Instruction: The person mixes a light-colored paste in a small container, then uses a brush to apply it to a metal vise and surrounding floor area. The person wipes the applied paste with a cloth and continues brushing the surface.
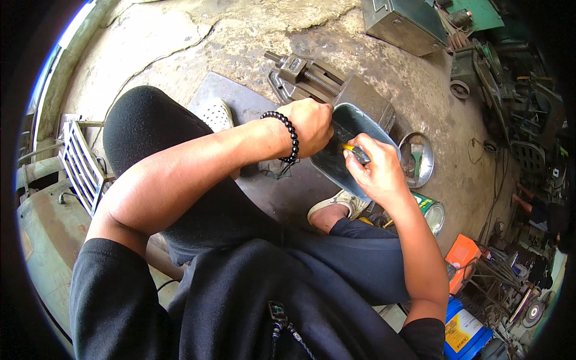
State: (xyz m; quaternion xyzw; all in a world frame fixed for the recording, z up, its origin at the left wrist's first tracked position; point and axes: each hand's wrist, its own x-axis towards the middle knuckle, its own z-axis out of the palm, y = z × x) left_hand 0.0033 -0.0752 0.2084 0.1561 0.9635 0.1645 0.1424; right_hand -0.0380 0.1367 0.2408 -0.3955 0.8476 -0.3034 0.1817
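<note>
A deep dark grey-green container (354, 122) with rounded corners lies tilted in front of me, its hollow side facing up. My left hand (309, 127), with a black bead bracelet at the wrist, is closed at its left rim, fingertips hidden. In my right hand (378, 168) is a small yellow-and-black-handled tool (359, 153), pointing into the hollow. The tool's working end is too unclear to tell its kind. Just beyond the container sits a heavy metal machine vise (324, 81), partly covered by the container's rim.
A round metal dish (424, 150) with a green-handled brush (416, 161) lies to the right, near a green-and-white can (432, 213). Beyond are an orange case (462, 258), a blue bucket (465, 333) and a metal box (402, 24). A flat metal plate (210, 90) lies beneath my feet.
</note>
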